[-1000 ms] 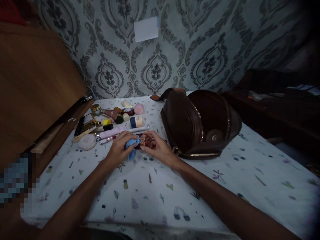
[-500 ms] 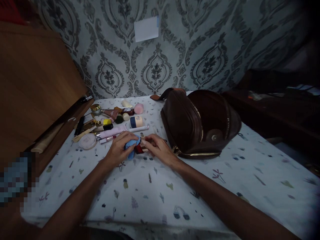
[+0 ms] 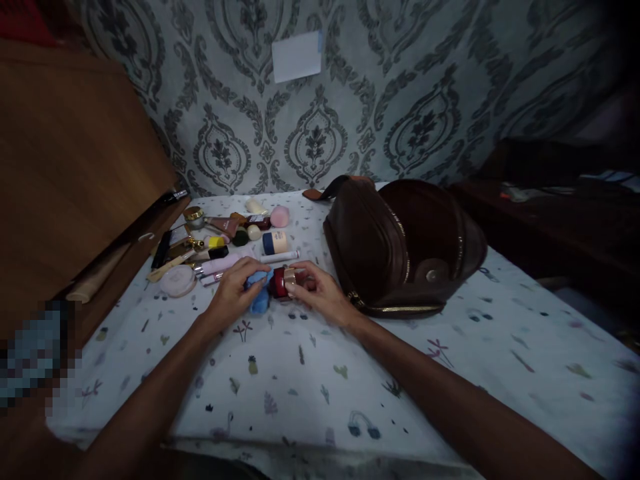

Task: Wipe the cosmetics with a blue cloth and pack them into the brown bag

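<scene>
My left hand (image 3: pixel 234 288) is closed on a blue cloth (image 3: pixel 259 300), which bunches out below the fingers. Pressed near the cloth is a small dark red jar (image 3: pixel 278 285) with a gold lid (image 3: pixel 290 280). Thumb and fingers of my right hand (image 3: pixel 316 292) grip this jar by its lid, holding it on its side just above the table. Behind my left hand lie a pale pink tube (image 3: pixel 240 257) and a white pen-like stick (image 3: pixel 280 257). A cream jar with a blue base (image 3: pixel 275 243) stands just beyond them.
A brown leather bag (image 3: pixel 400 253), unzipped, stands to the right of my hands. Several cosmetics crowd the left back, among them a round compact (image 3: pixel 179 281), a pink sponge (image 3: pixel 280 216) and a gold-lidded jar (image 3: pixel 193 217). A wooden panel (image 3: pixel 75 160) borders the left side of the patterned tablecloth (image 3: pixel 300 400).
The red jar has turned and come more into view, its gold lid now showing between my right fingers. The cloth has slid back toward the jar's left end.
</scene>
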A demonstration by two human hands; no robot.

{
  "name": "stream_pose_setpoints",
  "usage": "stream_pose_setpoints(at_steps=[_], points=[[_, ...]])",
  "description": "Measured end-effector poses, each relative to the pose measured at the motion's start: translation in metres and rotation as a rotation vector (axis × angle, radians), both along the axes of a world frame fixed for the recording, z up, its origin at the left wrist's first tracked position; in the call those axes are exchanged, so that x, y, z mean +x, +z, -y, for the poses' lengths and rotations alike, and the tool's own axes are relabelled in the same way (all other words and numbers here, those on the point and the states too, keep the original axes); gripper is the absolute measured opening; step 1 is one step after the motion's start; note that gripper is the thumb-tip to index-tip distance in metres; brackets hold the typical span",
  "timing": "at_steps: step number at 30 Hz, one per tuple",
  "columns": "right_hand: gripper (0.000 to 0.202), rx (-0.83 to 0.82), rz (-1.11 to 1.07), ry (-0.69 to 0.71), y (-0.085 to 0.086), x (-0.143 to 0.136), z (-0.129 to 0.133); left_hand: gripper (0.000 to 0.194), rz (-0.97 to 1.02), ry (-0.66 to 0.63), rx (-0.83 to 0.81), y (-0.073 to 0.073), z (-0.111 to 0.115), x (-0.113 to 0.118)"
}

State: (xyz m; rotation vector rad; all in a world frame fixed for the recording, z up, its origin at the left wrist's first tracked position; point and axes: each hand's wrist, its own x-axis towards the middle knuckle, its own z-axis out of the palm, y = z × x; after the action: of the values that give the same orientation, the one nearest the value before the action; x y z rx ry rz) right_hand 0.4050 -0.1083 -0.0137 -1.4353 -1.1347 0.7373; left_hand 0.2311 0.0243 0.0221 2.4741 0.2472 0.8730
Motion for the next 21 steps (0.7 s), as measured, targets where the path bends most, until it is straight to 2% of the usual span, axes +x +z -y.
stream_pose_setpoints(at_steps=[4,8,11,14,21], points=[[0.045,-0.036,0.001,-0.049,-0.006,0.002,-0.002,0.015,0.046,-0.031,0.042,-0.002,0.006,0.002],[0.046,-0.071,-0.02,-0.055,-0.004,0.002,-0.002,0.018,0.069,-0.085,0.185,-0.006,0.013,0.004],[0.045,-0.08,-0.032,-0.05,-0.001,0.001,-0.001,0.019,0.054,-0.122,0.218,-0.006,0.014,0.004],[0.045,-0.083,-0.033,-0.05,-0.001,0.001,-0.001,0.019,0.042,-0.131,0.172,-0.005,0.013,0.003],[0.042,-0.057,-0.056,-0.021,-0.002,0.0,0.0,0.013,0.045,-0.039,0.007,-0.004,0.012,0.005]])
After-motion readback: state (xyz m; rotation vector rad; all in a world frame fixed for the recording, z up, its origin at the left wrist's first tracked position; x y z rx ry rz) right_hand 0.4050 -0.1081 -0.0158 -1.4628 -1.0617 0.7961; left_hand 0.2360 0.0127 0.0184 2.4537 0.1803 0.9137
